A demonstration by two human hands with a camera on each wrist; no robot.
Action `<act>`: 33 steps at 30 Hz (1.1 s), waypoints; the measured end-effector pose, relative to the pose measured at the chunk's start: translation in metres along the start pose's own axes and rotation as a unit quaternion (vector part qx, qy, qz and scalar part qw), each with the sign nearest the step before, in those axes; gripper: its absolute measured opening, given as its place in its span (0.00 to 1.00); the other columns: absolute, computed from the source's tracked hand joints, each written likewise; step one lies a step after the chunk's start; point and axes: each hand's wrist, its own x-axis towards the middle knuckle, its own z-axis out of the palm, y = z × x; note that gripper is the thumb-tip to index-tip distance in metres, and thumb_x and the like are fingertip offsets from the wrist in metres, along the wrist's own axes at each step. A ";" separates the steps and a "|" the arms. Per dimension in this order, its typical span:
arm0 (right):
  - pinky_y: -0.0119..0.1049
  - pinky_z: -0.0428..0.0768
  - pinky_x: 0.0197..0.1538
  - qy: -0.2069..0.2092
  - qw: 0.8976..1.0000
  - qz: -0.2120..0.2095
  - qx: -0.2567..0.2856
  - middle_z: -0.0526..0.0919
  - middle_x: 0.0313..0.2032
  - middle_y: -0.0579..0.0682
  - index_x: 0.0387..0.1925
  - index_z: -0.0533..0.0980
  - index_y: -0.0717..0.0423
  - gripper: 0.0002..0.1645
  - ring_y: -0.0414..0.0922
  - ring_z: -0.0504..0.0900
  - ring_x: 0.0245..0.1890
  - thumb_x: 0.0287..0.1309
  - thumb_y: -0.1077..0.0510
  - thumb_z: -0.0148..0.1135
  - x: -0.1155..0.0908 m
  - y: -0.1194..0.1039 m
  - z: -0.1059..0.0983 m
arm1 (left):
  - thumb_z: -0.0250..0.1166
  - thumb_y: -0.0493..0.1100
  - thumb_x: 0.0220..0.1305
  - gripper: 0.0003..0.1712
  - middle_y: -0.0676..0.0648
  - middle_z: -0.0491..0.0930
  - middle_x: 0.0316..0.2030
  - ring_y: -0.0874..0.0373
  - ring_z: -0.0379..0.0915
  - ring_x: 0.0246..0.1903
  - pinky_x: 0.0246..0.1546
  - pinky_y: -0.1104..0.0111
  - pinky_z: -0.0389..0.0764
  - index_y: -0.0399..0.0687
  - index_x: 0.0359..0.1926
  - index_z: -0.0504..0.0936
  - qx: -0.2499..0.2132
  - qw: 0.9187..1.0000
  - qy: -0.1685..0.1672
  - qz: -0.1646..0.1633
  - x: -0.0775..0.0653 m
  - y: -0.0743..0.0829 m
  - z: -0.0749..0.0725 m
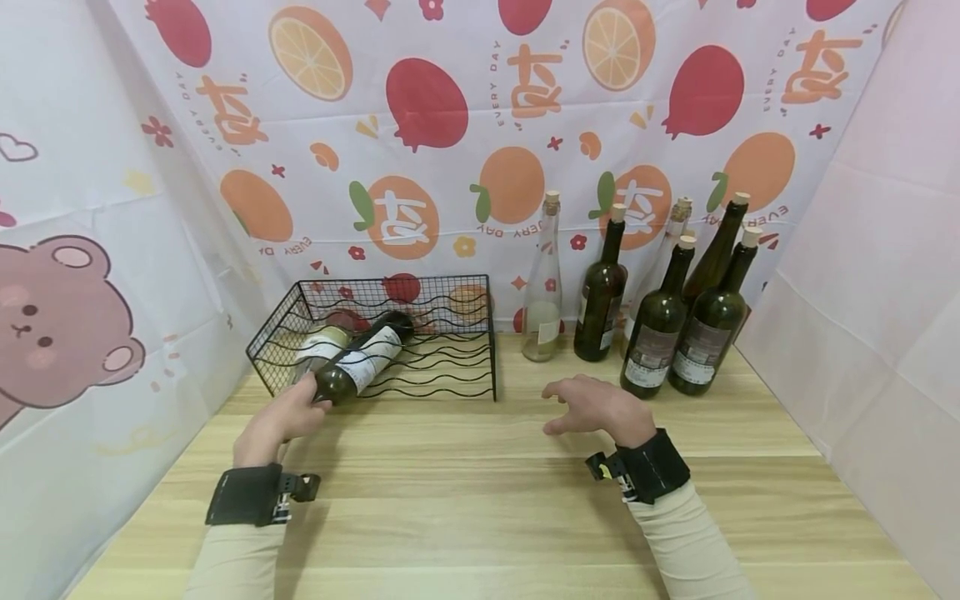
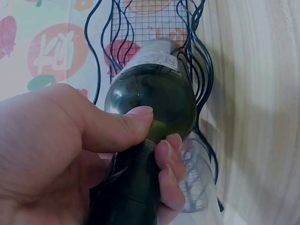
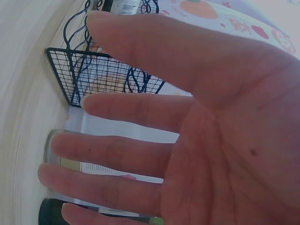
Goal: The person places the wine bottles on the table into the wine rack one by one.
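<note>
My left hand [image 1: 283, 421] grips a dark green wine bottle [image 2: 150, 93] by its neck, thumb on the shoulder and fingers curled round the other side. In the head view this bottle lies diagonally over the wavy wires of a black wire rack [image 1: 438, 392], its far end pointing back and right. Beside it on the left, a paler bottle [image 1: 324, 342] with a light label also lies in the rack, partly hidden. My right hand [image 1: 600, 408] hovers over the table with nothing in it, fingers spread, just in front of the standing bottles.
On the right stand several corked bottles: a clear bottle [image 1: 543, 308], a dark green bottle [image 1: 600, 300], and more crowded behind two front dark bottles [image 1: 652, 337]. A fruit-print cloth [image 1: 457, 183] hangs behind the wooden table [image 1: 450, 492]; pale cloths line both sides.
</note>
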 end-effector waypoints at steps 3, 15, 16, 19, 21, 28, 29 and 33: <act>0.54 0.77 0.63 -0.002 1.000 -0.002 0.002 0.80 0.65 0.56 0.67 0.75 0.54 0.35 0.56 0.77 0.64 0.64 0.45 0.70 0.000 0.000 0.000 | 0.55 0.39 0.73 0.26 0.16 0.70 0.59 0.24 0.73 0.55 0.52 0.37 0.77 0.19 0.60 0.66 0.005 1.000 0.005 -0.006 -0.001 0.001 -0.002; 0.54 0.76 0.64 -0.001 1.000 -0.001 0.005 0.80 0.65 0.55 0.67 0.75 0.54 0.35 0.56 0.76 0.65 0.64 0.45 0.70 0.000 0.001 0.001 | 0.55 0.39 0.71 0.18 0.22 0.77 0.46 0.38 0.74 0.39 0.41 0.47 0.79 0.23 0.47 0.68 0.004 0.999 0.016 -0.031 0.001 0.011 -0.001; 0.54 0.76 0.64 -0.001 1.000 -0.001 0.006 0.80 0.65 0.55 0.67 0.75 0.54 0.35 0.56 0.76 0.65 0.64 0.45 0.71 0.000 0.001 0.001 | 0.54 0.40 0.71 0.18 0.23 0.77 0.46 0.39 0.74 0.38 0.40 0.49 0.78 0.23 0.48 0.68 0.000 0.999 0.015 -0.035 0.000 0.011 -0.001; 0.54 0.77 0.63 -0.001 1.000 -0.001 0.008 0.80 0.64 0.55 0.67 0.75 0.54 0.35 0.57 0.76 0.64 0.64 0.45 0.70 0.000 0.001 0.002 | 0.53 0.41 0.72 0.18 0.26 0.76 0.44 0.41 0.73 0.37 0.36 0.53 0.77 0.25 0.48 0.67 -0.017 0.999 0.006 -0.048 -0.001 0.010 -0.001; 0.54 0.77 0.63 -0.003 1.000 -0.004 0.007 0.80 0.65 0.56 0.68 0.74 0.55 0.35 0.57 0.76 0.65 0.64 0.46 0.70 0.000 0.001 0.001 | 0.53 0.41 0.73 0.18 0.27 0.76 0.44 0.41 0.72 0.37 0.36 0.55 0.76 0.26 0.48 0.67 -0.024 0.998 0.005 -0.054 -0.001 0.010 0.000; 0.53 0.78 0.63 -0.004 1.000 -0.017 0.008 0.79 0.65 0.58 0.68 0.74 0.57 0.35 0.58 0.79 0.63 0.65 0.47 0.70 0.001 0.001 -0.001 | 0.54 0.40 0.72 0.18 0.22 0.75 0.50 0.33 0.74 0.43 0.45 0.45 0.77 0.23 0.48 0.70 -0.019 0.998 0.041 -0.046 0.005 0.013 0.006; 0.53 0.78 0.63 -0.005 1.000 -0.017 0.009 0.79 0.65 0.58 0.68 0.74 0.57 0.35 0.58 0.79 0.63 0.65 0.47 0.70 0.001 0.001 -0.001 | 0.55 0.39 0.71 0.18 0.21 0.75 0.50 0.33 0.74 0.43 0.46 0.44 0.76 0.22 0.48 0.71 -0.016 0.998 0.048 -0.044 0.006 0.014 0.008; 0.53 0.77 0.64 -0.006 1.000 -0.013 0.008 0.79 0.66 0.58 0.68 0.74 0.57 0.35 0.57 0.77 0.65 0.64 0.46 0.70 0.001 0.000 -0.001 | 0.56 0.38 0.70 0.22 0.19 0.75 0.50 0.30 0.76 0.42 0.45 0.43 0.77 0.17 0.50 0.68 0.000 0.997 0.064 -0.041 0.009 0.017 0.014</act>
